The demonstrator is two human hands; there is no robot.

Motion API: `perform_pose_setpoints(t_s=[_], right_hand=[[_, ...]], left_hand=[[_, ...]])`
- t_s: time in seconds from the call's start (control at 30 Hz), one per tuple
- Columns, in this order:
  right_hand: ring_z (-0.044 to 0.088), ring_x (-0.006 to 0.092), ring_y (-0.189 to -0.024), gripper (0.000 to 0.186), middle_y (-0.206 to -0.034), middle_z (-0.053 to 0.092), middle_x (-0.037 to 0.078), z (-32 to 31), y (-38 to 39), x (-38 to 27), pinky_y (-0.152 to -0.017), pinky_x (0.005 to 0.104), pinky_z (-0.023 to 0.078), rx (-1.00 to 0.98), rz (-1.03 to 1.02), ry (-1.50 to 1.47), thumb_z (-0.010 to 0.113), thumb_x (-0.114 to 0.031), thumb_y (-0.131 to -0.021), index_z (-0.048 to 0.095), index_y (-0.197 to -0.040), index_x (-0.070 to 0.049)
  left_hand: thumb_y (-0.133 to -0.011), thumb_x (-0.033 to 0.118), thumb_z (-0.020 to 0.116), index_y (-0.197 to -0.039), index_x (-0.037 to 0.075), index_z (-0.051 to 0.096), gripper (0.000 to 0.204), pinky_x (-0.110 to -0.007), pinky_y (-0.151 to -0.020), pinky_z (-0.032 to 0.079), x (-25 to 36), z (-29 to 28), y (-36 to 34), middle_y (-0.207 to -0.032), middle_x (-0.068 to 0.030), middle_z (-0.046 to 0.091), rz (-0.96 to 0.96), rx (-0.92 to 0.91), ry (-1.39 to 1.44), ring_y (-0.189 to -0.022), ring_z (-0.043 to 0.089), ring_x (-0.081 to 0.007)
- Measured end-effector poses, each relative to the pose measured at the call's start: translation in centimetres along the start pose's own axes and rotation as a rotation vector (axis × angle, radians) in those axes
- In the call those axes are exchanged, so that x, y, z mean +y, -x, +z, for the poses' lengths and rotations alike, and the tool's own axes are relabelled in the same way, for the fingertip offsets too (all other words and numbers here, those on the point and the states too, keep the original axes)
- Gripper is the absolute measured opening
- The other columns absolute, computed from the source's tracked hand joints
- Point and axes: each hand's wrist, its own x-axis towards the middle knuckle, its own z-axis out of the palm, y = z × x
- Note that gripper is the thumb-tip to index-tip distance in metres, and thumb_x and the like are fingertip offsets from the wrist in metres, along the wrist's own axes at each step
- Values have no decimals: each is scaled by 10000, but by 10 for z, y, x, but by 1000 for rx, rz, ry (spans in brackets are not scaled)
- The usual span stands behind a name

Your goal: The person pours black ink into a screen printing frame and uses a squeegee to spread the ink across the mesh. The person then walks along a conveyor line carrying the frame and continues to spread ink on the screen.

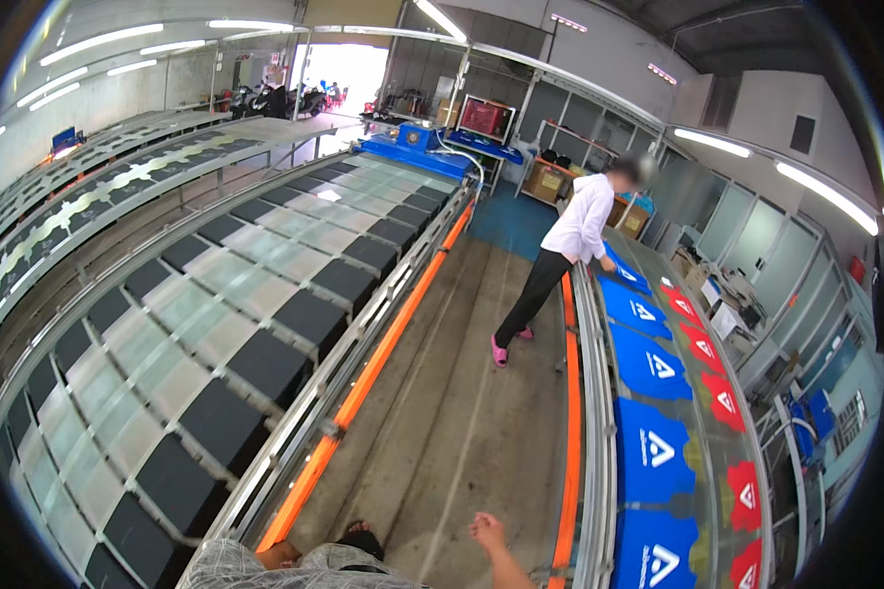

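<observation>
My right hand (487, 531) hangs low over the walkway, its fingers curled in loosely with nothing visible in them. It is apart from the long table on the right, where blue fabric pieces (653, 452) with a white triangular print lie in a row. At the lower left, a bit of bare skin of my left arm (281, 556) shows beside my grey patterned clothing, close to the orange rail; the fingers cannot be made out. Farther along the right table, a person in a white top (577, 228) leans over, a hand on the farthest blue piece (626, 267).
Red printed pieces (725, 401) line the far side of the right table. Orange rails (363, 398) edge both sides of the grey walkway (452, 393). A long table with dark panels (257, 360) runs along the left. A blue machine (417, 147) stands at its far end.
</observation>
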Motion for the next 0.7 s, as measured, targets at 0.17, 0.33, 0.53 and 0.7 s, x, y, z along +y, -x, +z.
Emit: perform_pose_setpoints(t_s=[0.17, 0.33, 0.53, 0.7], right_hand=[[672, 186, -758, 214, -866, 709, 93, -46, -128, 53, -654, 326, 527, -40, 210, 45, 617, -180, -925, 700, -1062, -39], [675, 197, -763, 198, -843, 704, 111, -45, -184, 38, -630, 372, 518, -65, 538, 207, 592, -174, -914, 705, -1015, -46], [680, 210, -790, 216, -841, 697, 115, -57, -360, -116, -640, 370, 531, -22, 562, 101, 560, -194, -947, 692, -1055, -61], [685, 221, -813, 232, -840, 691, 118, -67, -567, -299, -649, 369, 542, 74, 445, -77, 533, -210, -975, 681, -1088, -73]], left_hand=[[-929, 415, 537, -1031, 78, 708, 391, -456, -821, 530, 206, -180, -91, -981, -151, 694, 613, 336, -611, -935, 666, -340], [-933, 451, 547, -1171, 157, 695, 406, -426, -898, 512, 403, -357, -84, -1113, -130, 701, 535, 430, 151, -1025, 651, -354], [-936, 451, 544, -1135, 158, 698, 386, -461, -881, 510, 555, -512, -170, -1078, -146, 702, 700, 206, -279, -1013, 651, -374], [-940, 440, 551, -1103, 168, 703, 351, -474, -855, 515, 659, -623, -174, -1046, -133, 710, 685, 253, -170, -981, 660, -372]])
